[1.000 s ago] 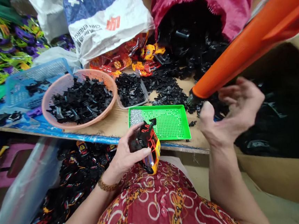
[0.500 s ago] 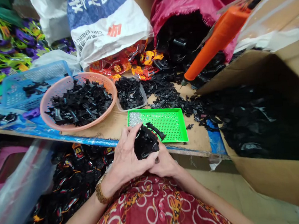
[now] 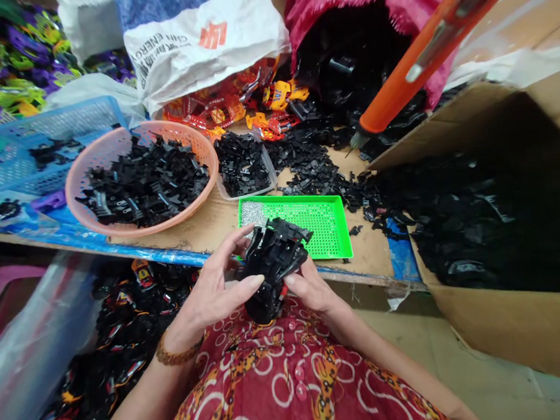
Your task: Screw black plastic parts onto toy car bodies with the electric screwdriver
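A black plastic toy car body (image 3: 273,269) is between my two hands, just in front of the bench edge. My left hand (image 3: 220,284) grips its left side, thumb across the top and index finger stretched along the far side. On the other side my right hand (image 3: 311,286) holds the body with the thumb on its near right edge; the other fingers are hidden beneath. Just beyond lies a green perforated tray (image 3: 346,230), with small silvery screws (image 3: 252,214) heaped in its left end. An orange electric screwdriver (image 3: 397,92) hangs tip down at the upper right.
A pink basket (image 3: 79,211) and a clear tub (image 3: 269,171) hold small black parts. Loose black parts (image 3: 305,162) cover the bench behind the tray. A cardboard box (image 3: 516,333) of black pieces stands at right. Finished-looking toy cars (image 3: 143,274) fill the space below left.
The car body has been turned over in my hands, showing its detailed side. My left hand has shifted left and loosened its wrap. The screwdriver appears larger and nearer.
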A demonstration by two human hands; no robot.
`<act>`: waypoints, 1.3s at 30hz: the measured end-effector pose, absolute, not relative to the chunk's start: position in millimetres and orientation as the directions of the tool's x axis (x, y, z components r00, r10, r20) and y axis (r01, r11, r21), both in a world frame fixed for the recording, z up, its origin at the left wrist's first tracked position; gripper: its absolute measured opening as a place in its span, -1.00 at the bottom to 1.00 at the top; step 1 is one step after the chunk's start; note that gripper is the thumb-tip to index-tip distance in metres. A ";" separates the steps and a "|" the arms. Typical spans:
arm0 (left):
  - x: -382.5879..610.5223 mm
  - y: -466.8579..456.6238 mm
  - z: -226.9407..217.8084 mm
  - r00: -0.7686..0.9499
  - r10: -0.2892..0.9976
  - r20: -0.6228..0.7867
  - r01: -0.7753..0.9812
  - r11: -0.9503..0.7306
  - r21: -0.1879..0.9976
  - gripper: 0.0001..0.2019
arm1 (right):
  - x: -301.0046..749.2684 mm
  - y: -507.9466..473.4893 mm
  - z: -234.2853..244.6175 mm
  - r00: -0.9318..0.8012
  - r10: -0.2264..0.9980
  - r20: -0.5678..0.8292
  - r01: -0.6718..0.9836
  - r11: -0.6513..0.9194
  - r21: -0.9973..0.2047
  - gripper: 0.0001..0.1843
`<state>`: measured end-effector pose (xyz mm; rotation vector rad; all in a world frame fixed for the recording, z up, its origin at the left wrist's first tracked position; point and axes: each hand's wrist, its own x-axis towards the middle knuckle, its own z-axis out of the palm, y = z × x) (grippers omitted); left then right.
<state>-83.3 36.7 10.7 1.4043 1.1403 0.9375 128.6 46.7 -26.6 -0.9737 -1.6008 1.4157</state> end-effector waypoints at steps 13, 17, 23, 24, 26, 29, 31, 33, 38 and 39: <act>-70.9 37.3 -4.7 0.203 0.979 -0.003 0.068 -0.010 0.998 -0.06 | 121.0 53.8 -5.4 -0.374 0.900 0.225 0.271 0.338 -0.901 -0.74; -65.2 41.4 -2.0 0.136 0.985 -0.104 -0.092 0.117 0.989 -0.09 | 123.3 55.4 0.4 -0.388 0.913 0.130 0.232 0.233 -0.944 -0.42; -56.4 50.2 5.9 -0.067 0.911 -0.408 -0.459 0.335 0.823 -0.45 | 128.2 54.7 10.3 -0.465 0.884 0.039 0.146 0.120 -0.982 -0.13; -55.3 51.7 6.5 -0.080 0.902 -0.424 -0.464 0.343 0.817 -0.45 | 127.6 53.8 11.1 -0.486 0.873 0.036 0.155 0.127 -0.980 -0.12; -53.1 54.5 6.3 -0.117 0.900 -0.419 -0.448 0.329 0.831 -0.41 | 124.8 52.0 11.8 -0.512 0.858 0.039 0.167 0.144 -0.975 -0.12; -50.6 55.6 3.6 -0.181 0.900 -0.397 -0.409 0.299 0.862 -0.29 | 120.5 50.1 11.7 -0.510 0.858 0.060 0.160 0.163 -0.974 -0.14; -54.0 51.0 1.9 -0.195 0.903 -0.383 -0.400 0.283 0.872 -0.23 | 121.2 48.5 12.2 -0.547 0.836 0.049 0.159 0.161 -0.974 -0.12; -68.6 40.4 0.6 -0.193 0.924 -0.330 -0.371 0.242 0.897 -0.23 | 125.9 46.5 12.9 -0.592 0.806 0.023 0.181 0.161 -0.970 -0.14; -175.2 -17.6 -8.6 -0.476 0.852 -0.218 -0.150 0.166 0.975 -0.31 | 142.5 49.3 7.1 -0.622 0.782 0.049 0.175 0.200 -0.964 -0.40; -204.0 -34.8 -13.1 -0.599 0.773 -0.209 -0.106 0.182 0.978 -0.31 | 143.1 50.8 5.5 -0.641 0.766 0.042 0.166 0.192 -0.967 -0.46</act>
